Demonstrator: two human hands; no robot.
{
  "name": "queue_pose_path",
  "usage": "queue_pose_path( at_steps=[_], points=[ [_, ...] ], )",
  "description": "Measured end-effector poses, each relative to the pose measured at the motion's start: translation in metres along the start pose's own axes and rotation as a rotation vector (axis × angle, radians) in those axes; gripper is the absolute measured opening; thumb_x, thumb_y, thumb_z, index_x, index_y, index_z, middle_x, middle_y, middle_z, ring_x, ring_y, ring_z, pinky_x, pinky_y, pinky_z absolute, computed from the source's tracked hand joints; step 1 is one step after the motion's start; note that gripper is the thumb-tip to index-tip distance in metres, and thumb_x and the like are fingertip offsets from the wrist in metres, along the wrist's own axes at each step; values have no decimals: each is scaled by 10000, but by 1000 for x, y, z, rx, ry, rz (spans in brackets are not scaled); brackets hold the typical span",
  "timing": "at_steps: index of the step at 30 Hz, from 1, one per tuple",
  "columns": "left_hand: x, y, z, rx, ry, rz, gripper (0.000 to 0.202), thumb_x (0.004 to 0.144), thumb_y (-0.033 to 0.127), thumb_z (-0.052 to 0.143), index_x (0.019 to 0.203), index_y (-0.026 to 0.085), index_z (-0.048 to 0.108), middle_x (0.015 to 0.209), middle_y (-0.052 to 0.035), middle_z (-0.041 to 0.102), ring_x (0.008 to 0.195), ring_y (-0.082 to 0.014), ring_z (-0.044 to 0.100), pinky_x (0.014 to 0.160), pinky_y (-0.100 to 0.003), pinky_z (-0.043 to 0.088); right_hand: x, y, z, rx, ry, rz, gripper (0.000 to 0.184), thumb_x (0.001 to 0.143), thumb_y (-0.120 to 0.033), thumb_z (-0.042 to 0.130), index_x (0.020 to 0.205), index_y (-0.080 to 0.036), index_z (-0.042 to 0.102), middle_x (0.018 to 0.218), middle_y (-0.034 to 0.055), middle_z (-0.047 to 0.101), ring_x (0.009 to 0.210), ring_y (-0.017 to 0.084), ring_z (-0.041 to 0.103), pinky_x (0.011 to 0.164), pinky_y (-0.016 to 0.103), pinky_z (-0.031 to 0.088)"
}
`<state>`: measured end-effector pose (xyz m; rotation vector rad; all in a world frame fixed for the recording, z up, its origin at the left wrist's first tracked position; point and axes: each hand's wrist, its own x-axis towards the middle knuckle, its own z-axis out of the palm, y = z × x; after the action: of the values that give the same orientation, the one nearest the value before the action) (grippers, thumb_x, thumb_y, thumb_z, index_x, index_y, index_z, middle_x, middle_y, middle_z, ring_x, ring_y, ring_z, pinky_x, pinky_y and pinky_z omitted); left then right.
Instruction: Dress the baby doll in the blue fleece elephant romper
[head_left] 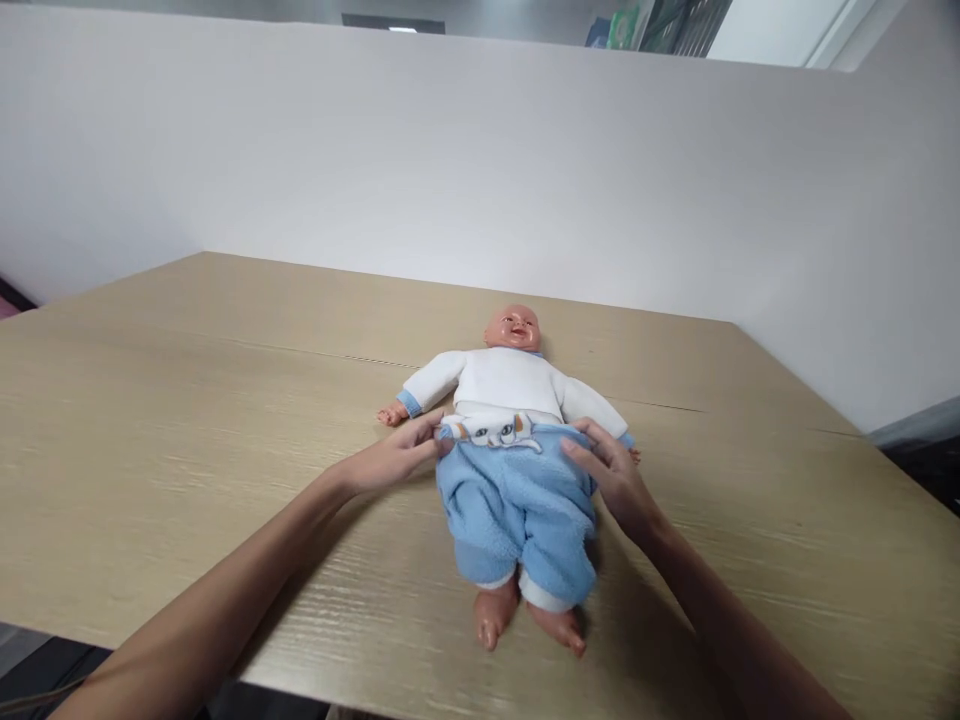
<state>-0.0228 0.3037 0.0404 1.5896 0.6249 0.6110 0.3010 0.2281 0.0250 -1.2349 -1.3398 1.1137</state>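
Observation:
A baby doll (507, 378) lies on its back with its head at the far end and its bare feet towards me. It wears a white long-sleeved top with blue cuffs. Blue fleecy trousers (495, 490) cover its legs, with a white animal face on the waistband. My left hand (409, 450) pinches the waistband at the left hip. At the right hip my right hand (607, 465) grips the opposite edge, thumb on the front of the cloth. Some fingertips of both hands are hidden by the fabric.
The doll rests on a light wood-grain table (225, 430) with a seam running across it. A pale partition (450, 160) rises behind the far edge. Dark items (926, 455) stand beyond the table's right edge.

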Motion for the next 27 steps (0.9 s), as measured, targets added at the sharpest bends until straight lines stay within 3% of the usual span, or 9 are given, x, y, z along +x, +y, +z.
queue_pose_path(
  at_steps=[4,9,12,16,19,22,24,27],
  points=[
    [22,8,-6,22,127,34,324,1041,531,627,1100,213,632,948,-4,564,845,-165,500,751,-261,411,31,-4,-7,42,69,-24,285,912,-515,731,988,-256,637,859,-20,604,762,180,513,689,275,409],
    [55,-1,-16,103,258,110,402,1010,583,655,1106,192,649,996,-17,610,894,-172,557,796,-275,431,69,17,-9,-103,234,-50,348,869,-595,682,905,-253,626,843,2,653,796,224,558,756,323,455],
    [69,-6,-17,215,331,135,413,1014,604,636,1012,190,636,907,6,565,803,-156,511,739,-278,414,81,25,-6,-150,258,-75,341,862,-583,685,889,-248,626,876,9,667,858,239,579,828,344,459],
    [81,-6,-17,319,335,150,421,1035,608,590,968,192,605,875,16,531,773,-156,473,705,-290,385,93,23,-1,-281,237,-166,307,902,-546,678,962,-246,658,958,22,693,938,255,614,894,363,449],
    [77,-12,-22,375,340,130,447,1051,622,547,920,196,581,878,15,530,803,-168,482,741,-308,387,92,26,-3,-330,201,-164,318,935,-556,634,954,-240,666,941,23,695,944,263,625,896,374,460],
    [61,-27,-29,317,283,77,452,1037,638,569,917,202,579,867,18,525,805,-175,482,747,-313,386,78,35,-5,-314,187,-94,384,950,-610,623,899,-234,685,957,35,726,1011,291,639,992,414,476],
    [49,-37,-32,198,219,26,430,1015,622,623,947,197,615,896,4,560,847,-189,517,778,-317,413,64,39,-4,-223,190,-51,381,939,-613,663,929,-238,727,1082,52,770,1160,318,643,1132,449,445],
    [39,-48,-28,-153,177,-44,350,999,539,697,1072,197,683,1033,-39,664,992,-225,606,913,-345,470,47,41,3,123,204,51,317,912,-554,732,1053,-273,774,1306,34,766,1383,311,595,1275,454,383]
  ],
)
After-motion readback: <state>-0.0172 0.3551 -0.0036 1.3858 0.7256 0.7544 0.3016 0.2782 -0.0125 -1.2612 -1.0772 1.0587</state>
